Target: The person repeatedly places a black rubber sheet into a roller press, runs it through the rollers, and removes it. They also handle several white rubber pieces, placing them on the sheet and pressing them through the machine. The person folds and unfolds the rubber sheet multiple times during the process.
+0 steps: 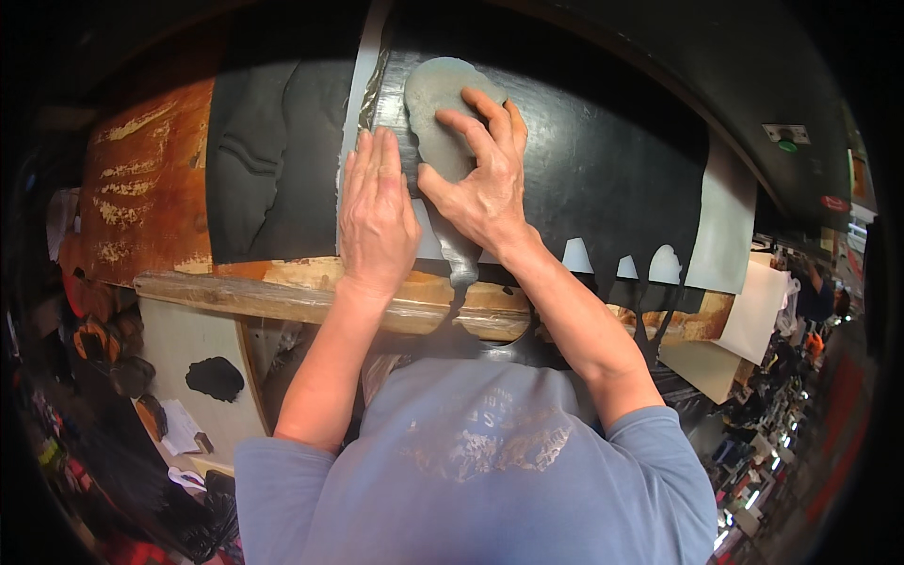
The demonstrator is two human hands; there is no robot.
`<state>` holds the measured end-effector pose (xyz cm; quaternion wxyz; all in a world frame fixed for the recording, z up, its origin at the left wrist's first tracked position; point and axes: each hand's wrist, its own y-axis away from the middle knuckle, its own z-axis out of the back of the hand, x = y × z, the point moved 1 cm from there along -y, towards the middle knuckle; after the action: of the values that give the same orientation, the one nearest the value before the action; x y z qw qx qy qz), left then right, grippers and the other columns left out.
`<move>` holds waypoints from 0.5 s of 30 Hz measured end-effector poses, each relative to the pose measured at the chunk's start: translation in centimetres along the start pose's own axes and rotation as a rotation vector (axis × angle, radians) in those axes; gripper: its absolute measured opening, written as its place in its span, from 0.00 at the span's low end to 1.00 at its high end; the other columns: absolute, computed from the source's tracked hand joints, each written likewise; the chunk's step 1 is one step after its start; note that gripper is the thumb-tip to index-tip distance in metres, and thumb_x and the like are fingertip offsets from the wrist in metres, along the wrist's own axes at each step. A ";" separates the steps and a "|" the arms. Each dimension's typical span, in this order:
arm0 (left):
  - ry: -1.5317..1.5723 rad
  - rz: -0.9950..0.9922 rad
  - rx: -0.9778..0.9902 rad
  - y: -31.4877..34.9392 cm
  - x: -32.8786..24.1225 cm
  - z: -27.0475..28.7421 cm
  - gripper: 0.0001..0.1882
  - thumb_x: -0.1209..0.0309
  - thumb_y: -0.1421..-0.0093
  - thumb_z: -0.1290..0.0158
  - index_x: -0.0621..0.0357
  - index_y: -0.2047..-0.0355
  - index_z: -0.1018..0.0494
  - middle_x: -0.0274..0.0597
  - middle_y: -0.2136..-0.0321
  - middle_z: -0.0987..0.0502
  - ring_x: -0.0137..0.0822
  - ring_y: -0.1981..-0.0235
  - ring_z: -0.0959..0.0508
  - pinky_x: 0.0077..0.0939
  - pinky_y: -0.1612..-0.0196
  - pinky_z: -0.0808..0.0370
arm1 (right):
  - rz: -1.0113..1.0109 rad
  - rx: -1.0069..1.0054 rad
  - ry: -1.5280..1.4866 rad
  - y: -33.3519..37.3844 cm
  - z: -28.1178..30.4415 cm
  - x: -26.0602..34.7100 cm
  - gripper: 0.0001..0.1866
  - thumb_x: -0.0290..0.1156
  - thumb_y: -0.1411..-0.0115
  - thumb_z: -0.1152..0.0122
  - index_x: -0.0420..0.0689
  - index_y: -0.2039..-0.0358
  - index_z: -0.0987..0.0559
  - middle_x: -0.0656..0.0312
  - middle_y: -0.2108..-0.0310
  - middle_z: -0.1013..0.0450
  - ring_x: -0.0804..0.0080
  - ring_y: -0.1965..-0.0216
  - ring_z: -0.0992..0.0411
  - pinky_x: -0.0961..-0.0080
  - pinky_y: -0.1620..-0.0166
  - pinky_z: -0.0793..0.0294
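A flat grey plate [443, 89], rounded at the far end and shaped like a shoe sole, lies on a shiny black sheet [603, 160]. My right hand [485, 179] holds the plate, with curved fingers on its top and the thumb at its left edge. My palm hides part of the plate. Just left of it, my left hand [379, 212] lies flat at the sheet's left edge, fingers straight and side by side, holding nothing. Along the near edge, the sheet has several cut-out gaps where a pale board [576, 256] shows through.
Another black sheet [282, 160] lies at left beside a worn brown board [151, 179]. A wrapped wooden bar [235, 294] runs along the near edge. Overhead at right hangs a dark machine part with a green button [787, 146]. Black scraps [215, 379] lie lower left.
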<state>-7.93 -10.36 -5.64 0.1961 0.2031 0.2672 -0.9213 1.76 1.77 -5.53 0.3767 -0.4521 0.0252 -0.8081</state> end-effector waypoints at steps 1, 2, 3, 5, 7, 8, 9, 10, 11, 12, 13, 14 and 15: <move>0.005 0.005 0.006 0.0 0.0 0.0 0.29 0.81 0.30 0.48 0.70 0.29 0.35 0.65 0.35 0.26 0.61 0.30 0.29 0.56 0.27 0.34 | 0.012 -0.006 0.019 0.2 0.1 0.0 0.30 0.30 0.54 0.27 0.45 0.46 0.17 0.48 0.32 0.32 0.31 0.28 0.44 0.39 0.27 0.39; 0.012 0.012 0.012 0.0 0.1 -0.1 0.29 0.81 0.30 0.48 0.71 0.29 0.35 0.65 0.35 0.26 0.62 0.30 0.29 0.57 0.27 0.34 | 0.027 -0.011 0.038 0.3 0.1 0.1 0.30 0.30 0.54 0.27 0.45 0.46 0.17 0.47 0.33 0.32 0.32 0.28 0.44 0.39 0.27 0.40; 0.013 0.010 0.006 0.1 0.1 -0.2 0.29 0.81 0.30 0.48 0.71 0.29 0.35 0.65 0.35 0.26 0.62 0.30 0.29 0.57 0.27 0.34 | 0.045 -0.017 0.055 0.4 0.1 0.3 0.30 0.30 0.54 0.27 0.45 0.46 0.17 0.47 0.33 0.32 0.32 0.29 0.43 0.39 0.26 0.41; 0.010 0.027 0.032 0.4 0.2 -0.2 0.29 0.80 0.29 0.48 0.71 0.29 0.35 0.64 0.35 0.26 0.62 0.30 0.29 0.56 0.26 0.34 | 0.047 -0.016 0.071 0.4 0.1 0.7 0.30 0.30 0.54 0.27 0.45 0.47 0.17 0.46 0.33 0.32 0.33 0.29 0.42 0.39 0.25 0.43; 0.020 0.016 0.027 0.5 0.3 -0.3 0.29 0.80 0.29 0.48 0.71 0.29 0.35 0.64 0.35 0.26 0.61 0.29 0.29 0.56 0.26 0.35 | 0.056 -0.008 0.081 0.1 0.0 1.0 0.30 0.30 0.54 0.26 0.44 0.47 0.17 0.46 0.33 0.32 0.34 0.29 0.42 0.39 0.25 0.44; 0.020 0.023 0.040 0.4 0.3 -0.4 0.28 0.79 0.29 0.48 0.72 0.29 0.35 0.64 0.34 0.26 0.61 0.29 0.30 0.56 0.26 0.35 | 0.063 -0.005 0.085 0.0 -0.1 1.1 0.30 0.30 0.55 0.26 0.44 0.47 0.17 0.45 0.33 0.32 0.34 0.30 0.42 0.39 0.24 0.44; 0.019 0.024 0.039 0.2 0.3 -0.3 0.28 0.79 0.29 0.48 0.72 0.30 0.34 0.64 0.34 0.27 0.61 0.29 0.31 0.56 0.25 0.37 | 0.073 -0.032 0.075 -0.1 0.0 1.2 0.30 0.30 0.55 0.26 0.43 0.47 0.17 0.45 0.33 0.32 0.34 0.30 0.41 0.39 0.24 0.45; 0.019 0.032 0.042 -0.1 0.2 -0.2 0.28 0.79 0.30 0.48 0.73 0.30 0.34 0.64 0.33 0.27 0.60 0.28 0.31 0.55 0.24 0.38 | 0.072 -0.041 0.062 -0.2 0.0 1.3 0.30 0.31 0.54 0.25 0.42 0.47 0.17 0.45 0.33 0.32 0.35 0.30 0.41 0.38 0.24 0.46; 0.021 0.031 0.051 -0.2 0.0 0.1 0.27 0.79 0.30 0.49 0.74 0.31 0.34 0.64 0.33 0.27 0.60 0.27 0.32 0.55 0.23 0.40 | 0.074 0.007 0.064 -0.3 0.4 1.2 0.32 0.32 0.53 0.24 0.42 0.45 0.18 0.44 0.32 0.33 0.33 0.29 0.42 0.37 0.23 0.46; 0.062 0.012 0.036 -0.3 -0.2 0.7 0.26 0.80 0.30 0.49 0.73 0.32 0.32 0.64 0.32 0.28 0.60 0.26 0.33 0.53 0.23 0.41 | 0.093 0.037 0.052 -0.3 0.8 1.1 0.33 0.34 0.53 0.22 0.41 0.43 0.19 0.44 0.31 0.34 0.32 0.28 0.43 0.36 0.24 0.46; 0.109 -0.015 0.002 -0.5 -0.3 1.3 0.25 0.80 0.30 0.48 0.71 0.33 0.30 0.64 0.33 0.27 0.61 0.27 0.33 0.52 0.23 0.40 | 0.082 0.091 0.045 -0.3 1.4 0.9 0.35 0.35 0.52 0.21 0.41 0.42 0.20 0.44 0.31 0.35 0.31 0.27 0.44 0.35 0.24 0.45; 0.152 0.012 -0.033 -0.1 -0.8 2.0 0.23 0.81 0.30 0.48 0.69 0.35 0.28 0.63 0.36 0.25 0.60 0.30 0.29 0.50 0.26 0.36 | 0.065 0.131 0.004 0.1 2.5 0.6 0.35 0.37 0.47 0.20 0.40 0.40 0.21 0.46 0.30 0.34 0.36 0.27 0.40 0.42 0.26 0.38; 0.194 0.066 -0.035 0.5 -1.2 2.8 0.22 0.82 0.31 0.47 0.67 0.37 0.25 0.62 0.39 0.22 0.59 0.34 0.24 0.48 0.29 0.32 | 0.014 0.088 -0.084 0.6 4.0 0.0 0.34 0.36 0.46 0.21 0.40 0.40 0.21 0.47 0.32 0.32 0.40 0.29 0.37 0.46 0.27 0.35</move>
<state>-7.45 -12.08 -3.06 0.2032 0.2967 0.2939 -0.8856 5.07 2.56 -3.40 0.4027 -0.4686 -0.0230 -0.7859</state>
